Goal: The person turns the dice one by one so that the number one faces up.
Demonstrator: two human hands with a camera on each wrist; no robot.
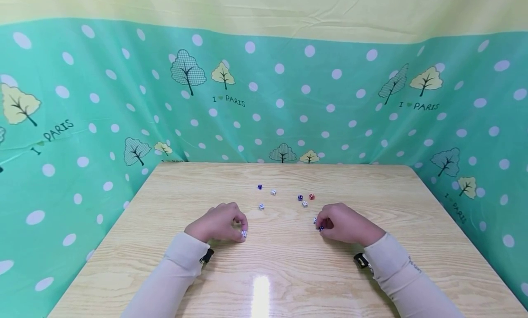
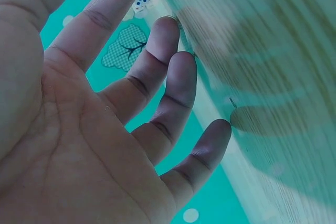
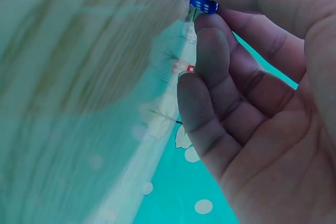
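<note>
Nearest us, pale cloth sleeves (image 1: 167, 276) framed the table (image 1: 284, 258): we saw the left hand (image 1: 220, 222) pinching a white, pipped cubic die (image 1: 244, 234), the right hand (image 1: 346, 224) a dark-blue cubic die (image 1: 321, 228), with a second white die (image 1: 315, 220) just beside, at the blue's 11 o'clock.

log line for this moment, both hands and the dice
left hand: pinches white die | right hand: pinches blue die | red die: on table, farther out than both hands
</note>
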